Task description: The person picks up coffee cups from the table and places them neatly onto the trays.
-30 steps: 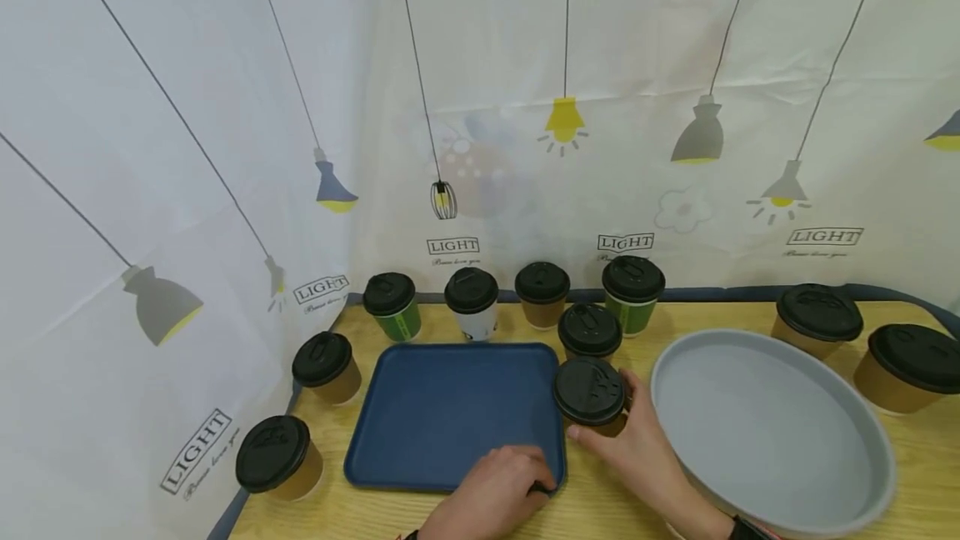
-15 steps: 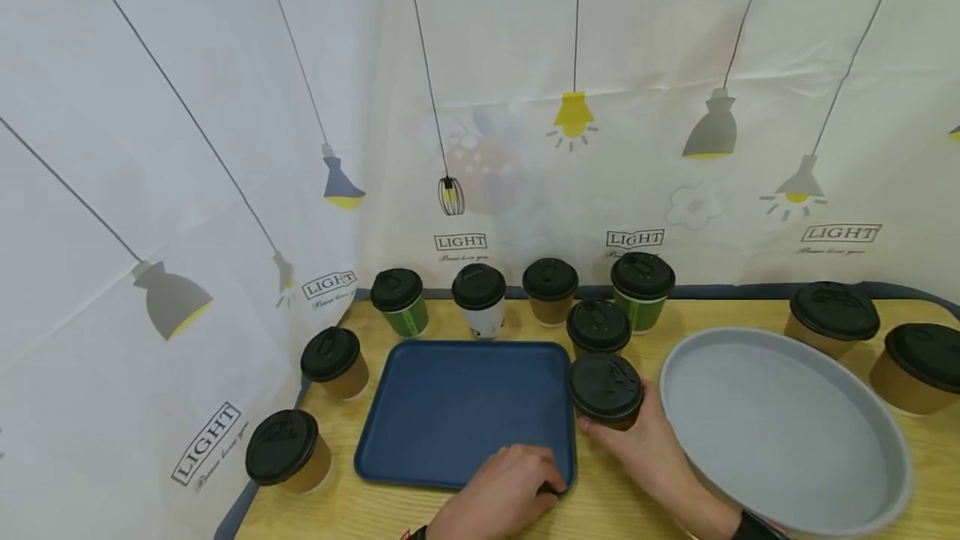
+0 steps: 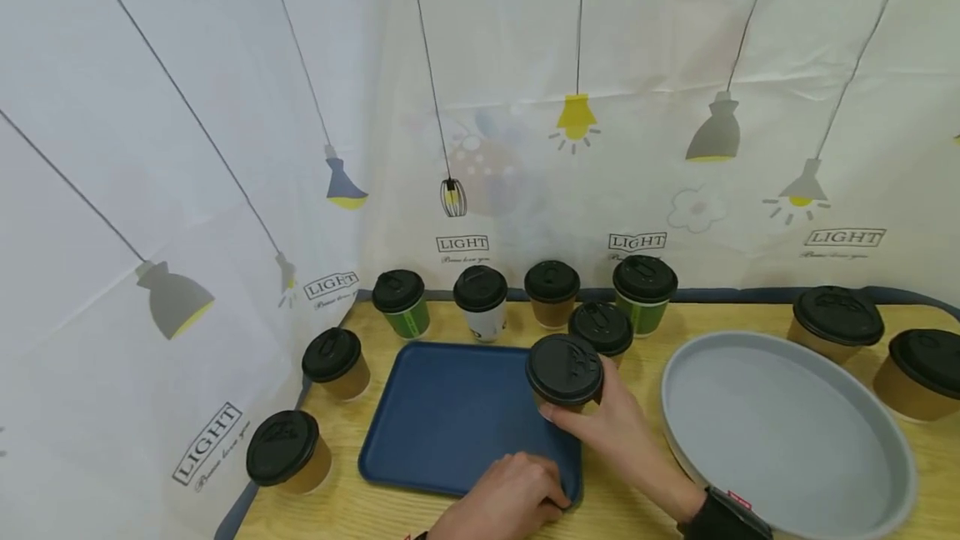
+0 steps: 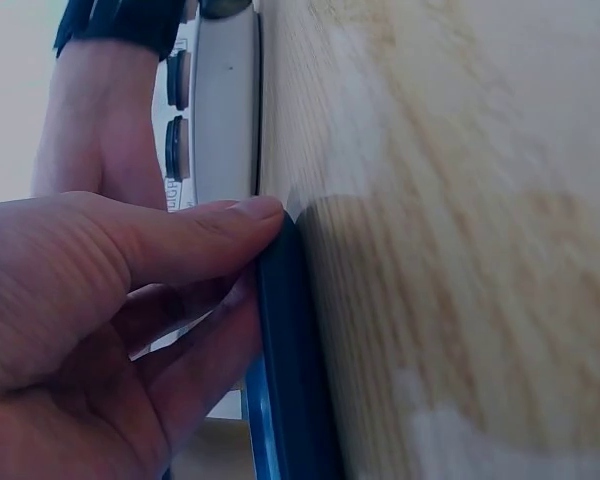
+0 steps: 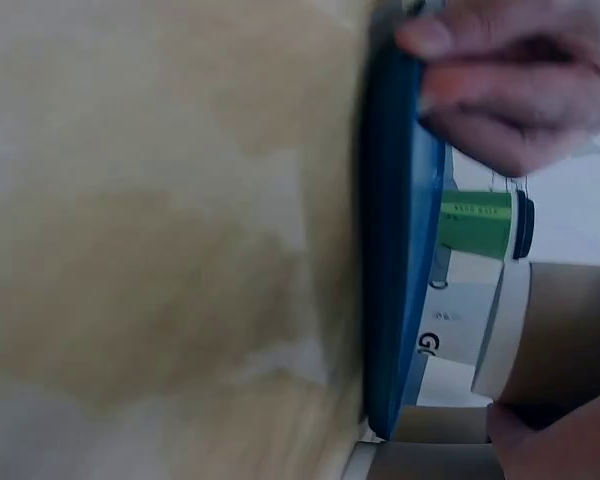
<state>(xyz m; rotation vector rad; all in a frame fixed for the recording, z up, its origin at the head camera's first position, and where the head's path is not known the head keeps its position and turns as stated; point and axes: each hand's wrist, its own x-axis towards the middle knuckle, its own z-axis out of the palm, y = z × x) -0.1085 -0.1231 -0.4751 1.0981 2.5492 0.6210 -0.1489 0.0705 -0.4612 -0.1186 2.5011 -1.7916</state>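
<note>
My right hand (image 3: 611, 423) holds a brown paper coffee cup (image 5: 565, 335) by its side; its black lid (image 3: 564, 369) faces up in the head view. The cup is over the right edge of the blue tray (image 3: 450, 415), its base raised off the tray in the right wrist view. At the tray's near right corner is my left hand (image 3: 506, 494). Its thumb (image 4: 210, 238) and fingers pinch the tray's rim in the left wrist view. Directly behind the held cup, another black-lidded brown cup (image 3: 600, 327) stands partly hidden.
A round grey tray (image 3: 787, 432) lies on the right. Lidded cups line the back: green (image 3: 408, 317), white (image 3: 483, 322), brown (image 3: 552, 311) and another green one (image 3: 643, 315). Brown cups also stand left (image 3: 347, 375) and far right (image 3: 918, 386). A printed curtain (image 3: 525, 65) hangs behind.
My right hand has lifted the cup from the table beside the blue tray and carried it left over the tray's edge. The tray's near right corner has shifted slightly toward me, my left hand with it.
</note>
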